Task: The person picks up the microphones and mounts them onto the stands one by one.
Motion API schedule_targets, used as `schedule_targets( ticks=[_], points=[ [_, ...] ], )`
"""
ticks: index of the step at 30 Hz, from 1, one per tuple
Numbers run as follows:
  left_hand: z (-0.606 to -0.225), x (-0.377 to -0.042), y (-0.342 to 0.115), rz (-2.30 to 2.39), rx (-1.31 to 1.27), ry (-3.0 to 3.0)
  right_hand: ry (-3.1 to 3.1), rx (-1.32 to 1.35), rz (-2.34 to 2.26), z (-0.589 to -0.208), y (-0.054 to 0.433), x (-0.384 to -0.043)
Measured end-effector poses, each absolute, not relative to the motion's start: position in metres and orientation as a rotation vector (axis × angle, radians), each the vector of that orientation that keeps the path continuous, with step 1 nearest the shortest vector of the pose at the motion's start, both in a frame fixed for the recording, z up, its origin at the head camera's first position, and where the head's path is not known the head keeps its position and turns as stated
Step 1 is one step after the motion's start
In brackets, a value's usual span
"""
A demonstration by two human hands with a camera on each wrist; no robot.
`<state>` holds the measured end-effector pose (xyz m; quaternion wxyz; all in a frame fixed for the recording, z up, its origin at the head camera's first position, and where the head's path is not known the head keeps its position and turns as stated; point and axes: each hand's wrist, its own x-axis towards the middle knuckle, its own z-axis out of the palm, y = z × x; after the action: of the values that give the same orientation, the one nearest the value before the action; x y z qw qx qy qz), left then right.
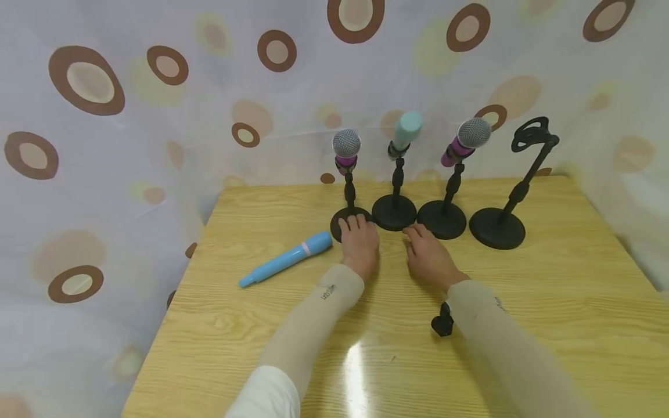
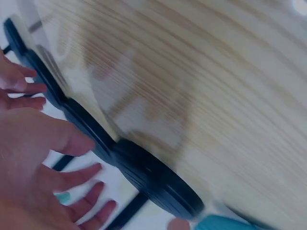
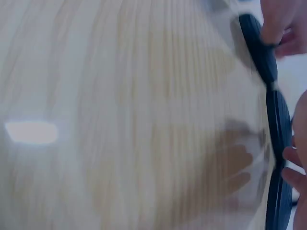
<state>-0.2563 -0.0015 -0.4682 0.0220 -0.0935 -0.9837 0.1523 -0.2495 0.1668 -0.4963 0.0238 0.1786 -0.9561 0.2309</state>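
Note:
My left hand (image 1: 360, 247) reaches over the round black base of the leftmost microphone stand (image 1: 349, 194), its fingers spread in the left wrist view. This stand holds a purple microphone with a silver grille (image 1: 346, 143). My right hand (image 1: 431, 258) has its fingertips at the front edges of the second stand's base (image 1: 394, 213) and the third stand's base (image 1: 441, 220). A mint-green microphone (image 1: 407, 130) tilts in the second stand's clip, and another purple microphone (image 1: 473, 133) sits in the third's. Neither hand grips anything.
A fourth black stand (image 1: 497, 229) with an empty looped holder is at the right of the row. Left of my left hand lies a light-blue stick-shaped thing (image 1: 284, 260) with a pale band. A small black piece (image 1: 443, 324) is beside my right sleeve. Patterned cloth (image 1: 298, 104) hangs behind the wooden table (image 1: 235, 325).

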Motion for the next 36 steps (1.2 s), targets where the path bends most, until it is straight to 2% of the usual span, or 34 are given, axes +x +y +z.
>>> schedule_targets(
  ticks=[11, 19, 24, 31, 36],
  points=[
    [-0.479, -0.247, 0.064, 0.127, -0.743, -2.838, -2.893, 0.192, 0.658, -0.497, 0.266, -0.227],
    [-0.479, -0.242, 0.126, 0.146, -1.004, -2.805, -2.892, 0.192, 0.419, -0.5, 0.315, -0.224],
    [-0.476, -0.244, 0.16, 0.217, -1.136, -2.859, -3.043, 0.234, 0.229, -0.5, 0.329, -0.23],
    [-0.493, -0.257, 0.186, 0.253, -1.056, -2.983, -3.064, 0.265, 0.144, -0.498, 0.323, -0.236],
    [-0.496, -0.255, 0.196, 0.306, -1.036, -2.954, -3.032, 0.19, 0.157, -0.501, 0.326, -0.234]
  ],
)
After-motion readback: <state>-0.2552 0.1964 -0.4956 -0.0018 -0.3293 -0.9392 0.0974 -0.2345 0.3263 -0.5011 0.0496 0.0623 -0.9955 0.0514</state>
